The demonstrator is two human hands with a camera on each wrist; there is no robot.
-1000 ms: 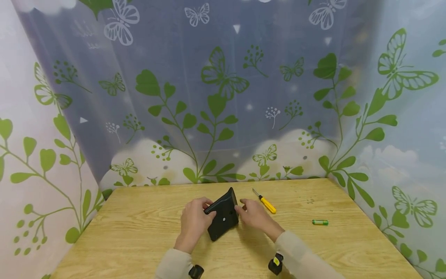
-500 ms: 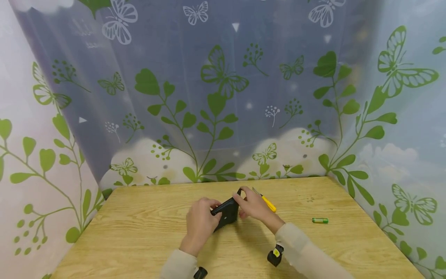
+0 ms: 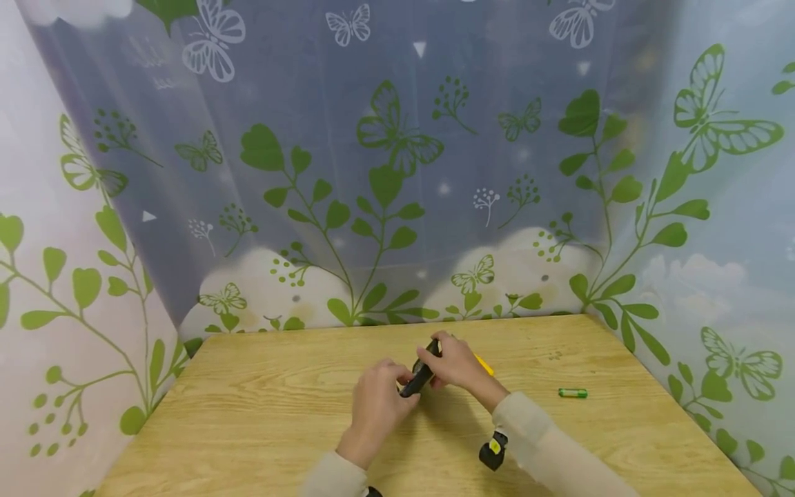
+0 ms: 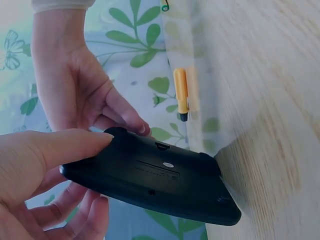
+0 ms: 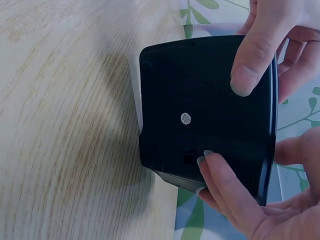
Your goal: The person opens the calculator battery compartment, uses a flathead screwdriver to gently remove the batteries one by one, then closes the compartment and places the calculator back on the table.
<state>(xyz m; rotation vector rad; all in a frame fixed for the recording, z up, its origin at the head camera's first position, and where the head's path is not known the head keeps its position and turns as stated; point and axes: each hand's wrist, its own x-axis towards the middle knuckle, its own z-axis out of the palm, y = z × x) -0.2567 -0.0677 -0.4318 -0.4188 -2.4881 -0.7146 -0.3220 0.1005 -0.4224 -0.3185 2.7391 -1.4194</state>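
A black calculator-like device [image 3: 421, 377] is tilted above the table between both hands; its kind is not fully shown. Its underside, with a small oval sticker, shows in the right wrist view. My left hand [image 3: 380, 404] grips its near end, thumb [image 5: 245, 80] pressed on the underside. At the far end my right hand [image 3: 456, 362] holds the device, with fingertips [image 5: 212, 162] against the underside. Just beyond the right hand lies a screwdriver [image 3: 485, 364] with a yellow handle, partly covered by that hand. The device's front is mostly hidden.
A small green battery [image 3: 573, 393] lies on the wooden table [image 3: 267, 414], right of the hands. Behind the table hangs a curtain [image 3: 298, 228] printed with leaves and butterflies, with similar cloth at both sides.
The device has turned from showing its underside to nearly edge-on in the head view. My left hand has moved right, and my right hand has shifted up to the device's far end.
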